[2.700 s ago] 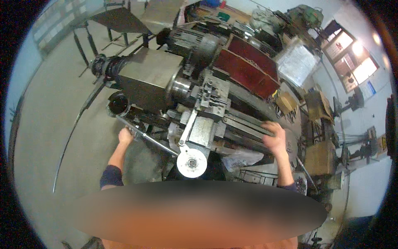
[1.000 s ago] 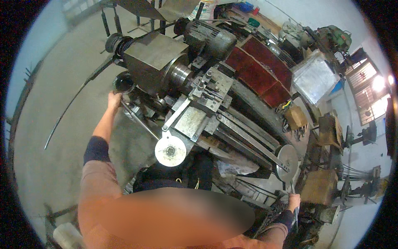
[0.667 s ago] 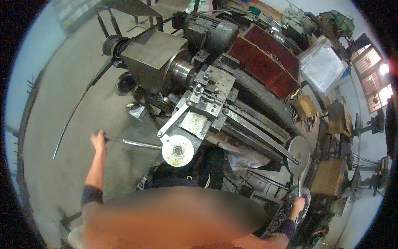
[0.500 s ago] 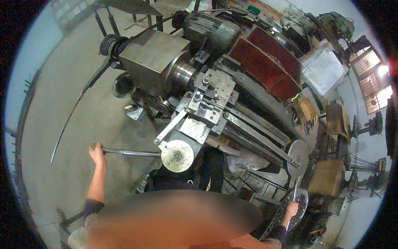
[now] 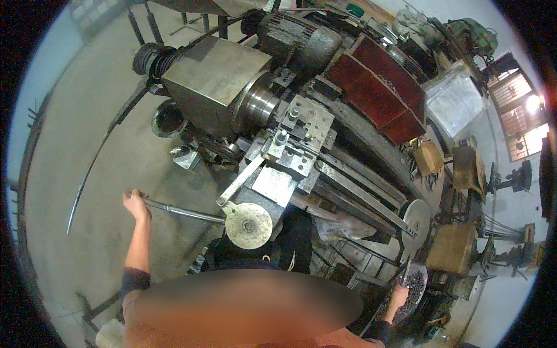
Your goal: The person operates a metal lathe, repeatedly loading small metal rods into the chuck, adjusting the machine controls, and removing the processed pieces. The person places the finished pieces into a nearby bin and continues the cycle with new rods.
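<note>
Rod point(image 5: 133, 104), dark and bent, slants at the far left of the tool block point(image 5: 299, 142). Left of that block and on its near side, the left hand point(image 5: 137, 204) is wrapped around the outer end of the left lever point(image 5: 197, 214), which runs to the left disc point(image 5: 249, 225), below and left of the block. Moments ago this lever angled up beyond the block's near side; it has since swung round, outward. Beyond and to the right of the block lies a red box point(image 5: 365, 93). Well to the block's right, on its near side, the right hand point(image 5: 399, 294), earlier loose and spread, is now clenched around the right lever point(image 5: 408, 267), which leads to the right disc point(image 5: 416, 219). The change appears to put both levers under control at once. The count: one rod, two hands, two levers, two discs, two flat link bars point(image 5: 241, 181), one tool block, one red box.
</note>
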### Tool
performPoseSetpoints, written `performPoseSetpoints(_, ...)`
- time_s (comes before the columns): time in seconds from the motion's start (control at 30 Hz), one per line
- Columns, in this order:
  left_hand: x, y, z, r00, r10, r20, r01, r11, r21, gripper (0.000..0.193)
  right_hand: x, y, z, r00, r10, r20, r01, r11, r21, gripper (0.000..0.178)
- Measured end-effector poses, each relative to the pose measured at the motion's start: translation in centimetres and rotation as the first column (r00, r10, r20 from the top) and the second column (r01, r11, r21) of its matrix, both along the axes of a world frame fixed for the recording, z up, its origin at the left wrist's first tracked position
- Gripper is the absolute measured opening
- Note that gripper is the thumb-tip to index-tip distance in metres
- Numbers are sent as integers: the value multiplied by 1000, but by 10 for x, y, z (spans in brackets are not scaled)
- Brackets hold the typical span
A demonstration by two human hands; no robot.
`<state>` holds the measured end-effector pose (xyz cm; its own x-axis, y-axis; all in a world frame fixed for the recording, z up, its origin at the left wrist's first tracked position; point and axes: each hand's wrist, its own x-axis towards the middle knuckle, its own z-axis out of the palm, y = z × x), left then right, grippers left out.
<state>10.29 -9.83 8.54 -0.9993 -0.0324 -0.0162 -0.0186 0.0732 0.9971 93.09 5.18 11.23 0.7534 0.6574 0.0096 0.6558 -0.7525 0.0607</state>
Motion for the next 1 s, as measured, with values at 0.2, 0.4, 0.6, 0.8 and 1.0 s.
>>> performPoseSetpoints(0.2,-10,-5,-11,999,28,41,-28,1000,1,14,-13,0,-2,993,40,114,-49,996,77,37)
performPoseSetpoints(0.4,-13,-15,-4,990,-105,94,122,970,-209,18,-10,29,-13,958,188,219,-232,952,199,58)
performPoseSetpoints(0.6,8,-40,22,977,-176,117,198,957,-213,20,64,83,-8,844,405,352,-445,894,39,38)
performPoseSetpoints(0.8,-9,-54,26,895,-301,331,428,792,-436,21,65,136,21,835,278,476,-283,957,-62,40)
performPoseSetpoints(1.0,-78,1,7,756,-635,158,299,122,-946,22,47,122,0,811,295,506,-358,933,29,47)
